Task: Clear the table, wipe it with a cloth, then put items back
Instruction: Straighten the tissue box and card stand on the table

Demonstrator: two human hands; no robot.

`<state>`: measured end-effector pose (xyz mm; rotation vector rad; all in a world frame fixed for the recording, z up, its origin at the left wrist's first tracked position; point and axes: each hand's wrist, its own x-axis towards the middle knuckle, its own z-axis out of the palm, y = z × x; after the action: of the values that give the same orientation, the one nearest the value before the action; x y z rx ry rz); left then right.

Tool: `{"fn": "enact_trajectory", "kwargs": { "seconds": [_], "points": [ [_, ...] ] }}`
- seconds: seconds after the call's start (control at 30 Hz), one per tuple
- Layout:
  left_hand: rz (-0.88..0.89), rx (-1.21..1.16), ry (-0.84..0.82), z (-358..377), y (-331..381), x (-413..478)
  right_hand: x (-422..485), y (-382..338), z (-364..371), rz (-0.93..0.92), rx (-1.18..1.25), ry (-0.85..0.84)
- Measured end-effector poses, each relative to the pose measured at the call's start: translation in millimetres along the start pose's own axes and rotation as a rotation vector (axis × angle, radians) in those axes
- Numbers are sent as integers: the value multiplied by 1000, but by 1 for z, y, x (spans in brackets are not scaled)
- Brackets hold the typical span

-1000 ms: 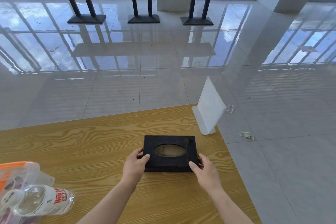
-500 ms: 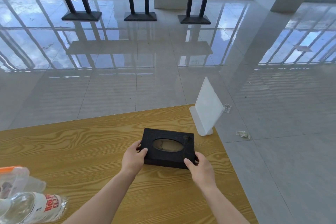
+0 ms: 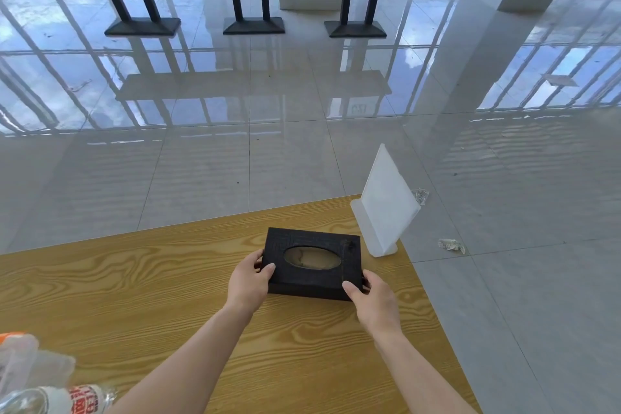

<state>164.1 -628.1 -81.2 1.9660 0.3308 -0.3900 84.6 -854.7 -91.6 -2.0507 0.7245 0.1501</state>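
The left hand (image 3: 250,279) gripped the left end of the black tissue box (image 3: 312,262). Its thumb lay on the near-left top corner and its fingers curled round the end wall. The right hand (image 3: 373,299) held the near-right corner in the same way, with the thumb up against the front edge and the fingers wrapped behind the right end, mostly hidden. The box sat between the two hands, at about one o'clock from the left hand and eleven o'clock from the right. It was turned a little, so its right end came nearer the person. Its oval opening faced up. Whether its base rested flat on the wood or was just lifted could not be told.

Under it lay the wood-grain table (image 3: 134,296), and the box was near the table's far-right corner. At one o'clock from the box, just beside it and apart from it, a white acrylic sign stand (image 3: 383,208) stood on that corner, leaning back. At eight o'clock, well apart at the near-left edge of the view, lay a clear plastic bottle with a red label (image 3: 77,398), with a clear container (image 3: 30,360) above it. On the grey tiled floor at three o'clock from the box lay a crumpled paper scrap (image 3: 452,244).
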Motion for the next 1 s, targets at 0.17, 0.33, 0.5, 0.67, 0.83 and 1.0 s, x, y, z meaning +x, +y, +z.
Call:
{"fn": "enact_trajectory", "kwargs": {
  "seconds": [0.17, 0.33, 0.5, 0.67, 0.83, 1.0],
  "points": [
    [0, 14, 10, 2, 2, 10, 10, -5, -2, -12, 7, 0],
    [-1, -8, 23, 6, 7, 17, 24, -9, -4, -24, -5, -2],
    [11, -12, 43, 8, 10, 25, 37, -18, -5, -28, 9, 0],
    [12, -40, 60, 10, 10, 23, 39, -16, -11, -51, 0, -7],
    [51, -102, 12, 8, 5, 16, 37, -14, -12, -191, -157, 25],
    [105, -46, -45, 14, 7, 10, 45, -25, -16, -215, -221, 47]
  ]
}}
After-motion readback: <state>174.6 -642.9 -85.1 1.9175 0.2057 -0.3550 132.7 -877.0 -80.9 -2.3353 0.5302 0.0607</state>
